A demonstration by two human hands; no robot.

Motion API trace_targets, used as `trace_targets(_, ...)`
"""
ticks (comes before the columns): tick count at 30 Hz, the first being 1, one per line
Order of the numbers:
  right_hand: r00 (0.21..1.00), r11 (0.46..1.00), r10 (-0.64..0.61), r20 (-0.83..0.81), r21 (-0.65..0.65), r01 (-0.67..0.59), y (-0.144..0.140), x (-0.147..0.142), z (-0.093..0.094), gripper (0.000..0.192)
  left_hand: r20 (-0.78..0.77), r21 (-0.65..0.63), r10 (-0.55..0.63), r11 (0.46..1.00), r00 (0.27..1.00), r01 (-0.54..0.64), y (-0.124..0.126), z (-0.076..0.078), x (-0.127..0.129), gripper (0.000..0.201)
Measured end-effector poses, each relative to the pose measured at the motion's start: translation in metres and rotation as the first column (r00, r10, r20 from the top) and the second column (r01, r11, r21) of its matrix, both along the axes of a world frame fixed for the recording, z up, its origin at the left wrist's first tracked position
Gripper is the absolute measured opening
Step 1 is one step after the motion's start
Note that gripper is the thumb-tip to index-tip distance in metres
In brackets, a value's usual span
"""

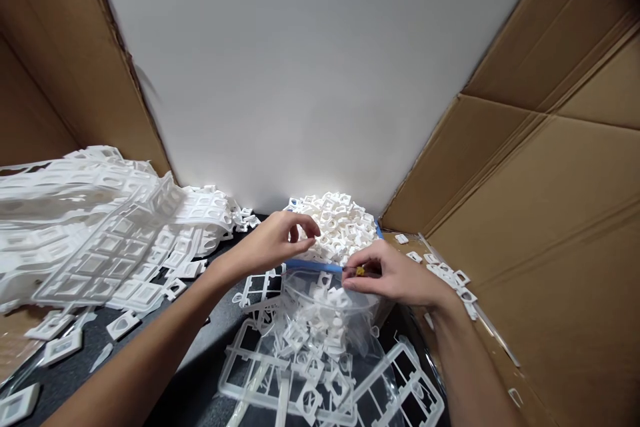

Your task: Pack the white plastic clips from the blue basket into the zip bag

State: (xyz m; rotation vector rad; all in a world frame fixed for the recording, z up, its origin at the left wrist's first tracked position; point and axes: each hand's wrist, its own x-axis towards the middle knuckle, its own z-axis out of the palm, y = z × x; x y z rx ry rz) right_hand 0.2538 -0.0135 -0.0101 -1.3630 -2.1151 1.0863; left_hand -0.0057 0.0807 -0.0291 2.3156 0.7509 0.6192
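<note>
- At the far left, a tall stack of white moulded frames (90, 213) lies heaped on the dark bench (200, 373), most with their small square parts still attached; judging by its bulk, much of the work is left.
- A few loose white squares (60, 340) lie scattered on the bench in front of that stack.
- The left hand (280, 240) reaches forward over the bench, fingers curled narrowly at the edge of the pile of small parts; whether it pinches a piece I cannot tell.
- Below the hands, emptied frames (260, 360) with open windows lie across a clear plastic bag (330, 320), which suggests several sheets are already stripped.
- The blue-rimmed container (310, 265) sits at mid-bench against the back wall, heaped above its rim with small white square parts (340, 223); by the look of it, it is near full.
- The right hand (395, 277) rests just beside that container's near rim, fingers closed narrowly on a small yellowish piece (360, 271).
- More loose parts (450, 277) lie on a strip of cardboard to the right.
- The bench is dark and matte, walled in by brown cardboard panels (550, 213) on both sides, with a plain white wall (310, 80) behind.
</note>
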Motion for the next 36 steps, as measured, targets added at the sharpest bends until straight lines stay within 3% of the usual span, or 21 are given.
trace_targets(3,0.995,0.991,-0.096,-0.035,0.084,0.099,0.002,-0.002,0.000,0.025,-0.084,0.055,0.027,0.998,0.996,-0.022,0.002,-0.009,-0.001,0.026)
trace_targets(7,0.939,0.903,-0.337,0.068,0.304,0.302,0.014,-0.009,-0.021,0.022,-0.162,0.145,0.057,0.989,0.985,-0.034,0.000,-0.015,0.001,0.022)
trace_targets(10,0.914,0.895,-0.346,0.210,0.367,0.254,0.022,-0.016,-0.038,0.026,-0.208,0.203,0.082,0.978,0.975,-0.039,-0.002,-0.014,0.002,0.013)
trace_targets(13,0.906,0.902,-0.319,0.278,0.383,0.200,0.025,-0.021,-0.044,0.012,-0.250,0.252,0.109,0.967,0.962,-0.044,-0.001,-0.012,0.001,0.010)
trace_targets(19,0.948,0.913,-0.312,0.059,0.295,0.282,0.017,-0.008,-0.025,0.016,-0.312,0.314,0.160,0.948,0.937,-0.057,0.001,-0.016,0.000,0.012)
trace_targets(23,0.992,0.986,-0.124,0.016,0.110,0.122,0.008,0.003,-0.006,0.038,-0.334,0.317,0.133,0.948,0.933,-0.021,0.001,-0.018,0.000,0.009)
trace_targets(27,1.000,1.000,-0.005,0.000,-0.018,0.005,0.005,0.005,-0.002,0.037,-0.330,0.310,0.120,0.951,0.936,-0.013,0.001,-0.020,0.001,0.016)
trace_targets(30,0.982,0.975,-0.172,0.072,0.155,0.159,0.011,0.008,-0.010,0.030,-0.301,0.298,0.112,0.955,0.947,-0.018,0.001,-0.019,0.002,0.013)
trace_targets(33,0.867,0.840,-0.463,0.182,0.403,0.364,0.017,0.015,-0.018,0.019,-0.247,0.268,0.110,0.963,0.963,-0.041,0.001,-0.014,0.002,0.015)
trace_targets(34,0.830,0.809,-0.518,0.206,0.432,0.397,0.018,0.018,-0.020,0.019,-0.230,0.247,0.103,0.968,0.968,-0.044,0.001,-0.012,0.002,0.015)
trace_targets(36,0.810,0.814,-0.532,0.247,0.412,0.409,0.018,0.023,-0.021,0.020,-0.201,0.188,0.074,0.981,0.977,-0.036,-0.001,-0.006,0.003,0.016)
